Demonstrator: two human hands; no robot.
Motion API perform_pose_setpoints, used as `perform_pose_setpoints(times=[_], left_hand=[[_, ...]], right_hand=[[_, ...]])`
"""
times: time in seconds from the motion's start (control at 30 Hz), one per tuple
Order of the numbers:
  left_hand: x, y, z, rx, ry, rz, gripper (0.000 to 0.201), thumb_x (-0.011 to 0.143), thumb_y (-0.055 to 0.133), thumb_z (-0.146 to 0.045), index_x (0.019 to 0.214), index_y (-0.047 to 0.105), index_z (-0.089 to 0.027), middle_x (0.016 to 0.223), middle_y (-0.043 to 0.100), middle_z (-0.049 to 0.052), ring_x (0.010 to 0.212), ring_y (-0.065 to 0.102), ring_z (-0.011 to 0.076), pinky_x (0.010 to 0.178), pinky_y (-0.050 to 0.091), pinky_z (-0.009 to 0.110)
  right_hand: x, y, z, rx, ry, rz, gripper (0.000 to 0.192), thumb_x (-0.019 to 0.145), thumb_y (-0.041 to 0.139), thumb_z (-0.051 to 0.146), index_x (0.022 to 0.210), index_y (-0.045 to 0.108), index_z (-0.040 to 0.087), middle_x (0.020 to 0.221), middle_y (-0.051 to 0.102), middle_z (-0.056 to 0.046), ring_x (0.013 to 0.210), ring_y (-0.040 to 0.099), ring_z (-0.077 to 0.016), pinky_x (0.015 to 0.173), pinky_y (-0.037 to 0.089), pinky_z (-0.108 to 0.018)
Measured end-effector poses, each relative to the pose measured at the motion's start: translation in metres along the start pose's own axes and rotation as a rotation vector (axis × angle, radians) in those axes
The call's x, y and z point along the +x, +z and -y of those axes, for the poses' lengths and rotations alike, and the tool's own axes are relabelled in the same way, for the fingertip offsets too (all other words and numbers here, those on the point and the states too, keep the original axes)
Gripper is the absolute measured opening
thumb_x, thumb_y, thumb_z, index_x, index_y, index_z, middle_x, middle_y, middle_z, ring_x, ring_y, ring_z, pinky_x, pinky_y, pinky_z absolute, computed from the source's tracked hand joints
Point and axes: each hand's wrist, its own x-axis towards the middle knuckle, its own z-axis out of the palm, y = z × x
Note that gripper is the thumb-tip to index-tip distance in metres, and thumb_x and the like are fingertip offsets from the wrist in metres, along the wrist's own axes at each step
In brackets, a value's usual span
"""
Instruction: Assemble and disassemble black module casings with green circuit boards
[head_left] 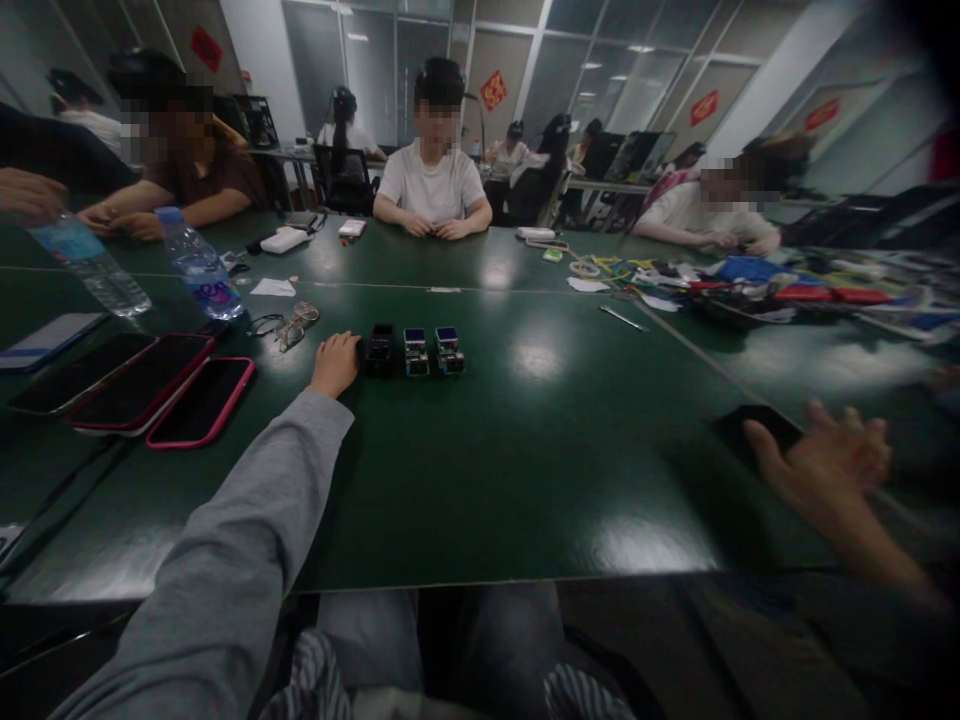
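Pink-edged phone (201,402) near left hand (335,362)

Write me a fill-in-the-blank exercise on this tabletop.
1. Beside the left hand, ____ small electronic devices sit in a row.
2. The device closest to that hand is ____.
3. The long sleeve is ____.
4. The phone nearest the sleeve has a ____ rim.

Missing words: three; black; grey; pink.

We can read no text for certain. On the wall panel (523,58) at the upper centre we see a red diamond sign (493,91) with gold lettering too small to make out; at the left, the bottle (187,245) bears a purple label (216,293), blurred beyond reading.
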Motion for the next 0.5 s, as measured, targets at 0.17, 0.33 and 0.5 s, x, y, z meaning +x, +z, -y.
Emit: perform_pose_setpoints(times=[0.17,0.33,0.5], left_hand=[[0.000,0.000,0.001,0.008,0.011,0.006,0.050,0.090,0.039,-0.015,0.139,0.052,-0.014,0.148,0.049,0.017,0.137,0.045,0.0308,0.112,0.036,0.056],[0.001,0.002,0.001,-0.009,0.003,-0.010,0.048,0.090,0.040,-0.015,0.136,0.054,-0.017,0.146,0.052,0.015,0.135,0.046,0.0288,0.113,0.036,0.055],[0.001,0.001,-0.001,-0.007,-0.007,0.001,0.048,0.091,0.040,-0.015,0.136,0.054,-0.018,0.147,0.050,0.015,0.137,0.044,0.0293,0.113,0.035,0.055]], right_hand=[[-0.020,0.072,0.155,0.169,-0.233,0.248,0.080,0.090,0.029,0.074,0.148,0.041,0.020,0.151,0.038,-0.025,0.145,0.030,-0.0379,0.111,0.029,-0.065],[-0.054,0.141,0.314,0.393,-0.382,0.465,0.064,0.095,0.047,0.049,0.151,0.029,0.026,0.157,0.027,-0.016,0.146,0.026,-0.0368,0.111,0.034,-0.064],[-0.043,0.170,0.346,0.434,-0.468,0.464,0.056,0.090,0.052,0.026,0.144,0.040,0.025,0.152,0.033,-0.014,0.141,0.033,-0.0364,0.109,0.039,-0.062]])
